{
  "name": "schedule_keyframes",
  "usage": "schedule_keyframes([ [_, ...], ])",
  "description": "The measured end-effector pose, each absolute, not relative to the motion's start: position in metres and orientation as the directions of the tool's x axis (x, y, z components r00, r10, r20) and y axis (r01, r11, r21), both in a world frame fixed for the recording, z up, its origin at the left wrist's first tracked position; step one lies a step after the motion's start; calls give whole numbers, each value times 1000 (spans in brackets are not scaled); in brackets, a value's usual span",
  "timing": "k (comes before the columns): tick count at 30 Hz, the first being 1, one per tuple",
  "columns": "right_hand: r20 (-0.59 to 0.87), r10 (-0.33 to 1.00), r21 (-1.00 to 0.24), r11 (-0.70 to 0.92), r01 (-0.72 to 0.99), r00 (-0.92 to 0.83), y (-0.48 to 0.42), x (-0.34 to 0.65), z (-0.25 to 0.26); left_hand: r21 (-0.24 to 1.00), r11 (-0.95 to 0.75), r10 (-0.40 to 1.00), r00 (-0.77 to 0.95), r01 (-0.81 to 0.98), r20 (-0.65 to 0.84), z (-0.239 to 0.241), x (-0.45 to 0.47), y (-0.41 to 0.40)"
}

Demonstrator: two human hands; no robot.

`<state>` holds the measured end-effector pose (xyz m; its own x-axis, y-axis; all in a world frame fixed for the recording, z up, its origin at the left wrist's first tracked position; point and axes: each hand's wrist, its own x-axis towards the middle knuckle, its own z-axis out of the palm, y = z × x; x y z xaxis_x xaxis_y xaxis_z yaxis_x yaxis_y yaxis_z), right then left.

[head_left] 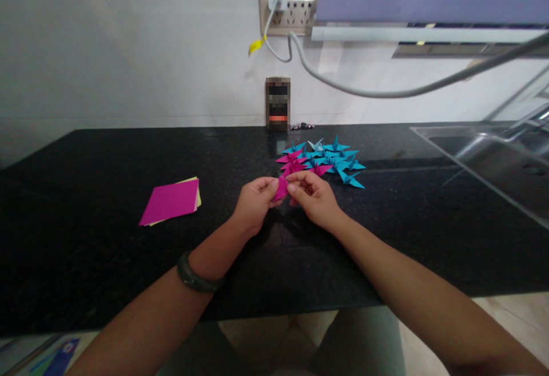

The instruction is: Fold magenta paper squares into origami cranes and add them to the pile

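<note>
Both hands meet over the middle of a black stone counter [107, 273]. My left hand [254, 203] and my right hand [313, 196] each pinch a small folded piece of magenta paper [281, 187], held between them just above the counter. The fingers of both hands are closed on it. A dark bangle [195, 278] circles my left wrist. Just behind the hands lies a heap of folded paper cranes [328, 159], several blue and a few magenta.
A stack of square paper sheets [170, 202], magenta on top and yellow beneath, lies to the left. A small upright device [278, 103] leans on the wall. A grey cable [364, 90] runs from a wall socket [287, 11]. A steel sink [484, 153] sits at the right.
</note>
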<state>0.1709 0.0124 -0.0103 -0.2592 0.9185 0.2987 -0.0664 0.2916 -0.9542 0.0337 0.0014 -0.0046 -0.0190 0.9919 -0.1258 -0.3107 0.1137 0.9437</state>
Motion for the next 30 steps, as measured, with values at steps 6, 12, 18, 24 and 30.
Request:
schedule_keyframes([
  [6, 327, 891, -942, 282, -180, -316, 13, 173, -10, 937, 149, 988, 80, -315, -130, -3, 32, 0],
  [12, 332, 891, -940, 286, -186, -309, 13, 172, -9, 944, 113, 991, 104, -309, -85, -2, 35, -1],
  [18, 303, 899, -948, 249, -200, -315, 12, 173, -7, 916, 199, 965, 234, -348, -121, -1, 35, -2],
  [24, 290, 900, -950, 228, -215, -326, 13, 174, -9, 906, 264, 944, 281, -332, -172, 0, 34, -3],
  [30, 265, 931, -963, 241, -124, -250, 16, 174, -11, 989, 83, 991, 116, -126, -68, -3, 36, -2],
])
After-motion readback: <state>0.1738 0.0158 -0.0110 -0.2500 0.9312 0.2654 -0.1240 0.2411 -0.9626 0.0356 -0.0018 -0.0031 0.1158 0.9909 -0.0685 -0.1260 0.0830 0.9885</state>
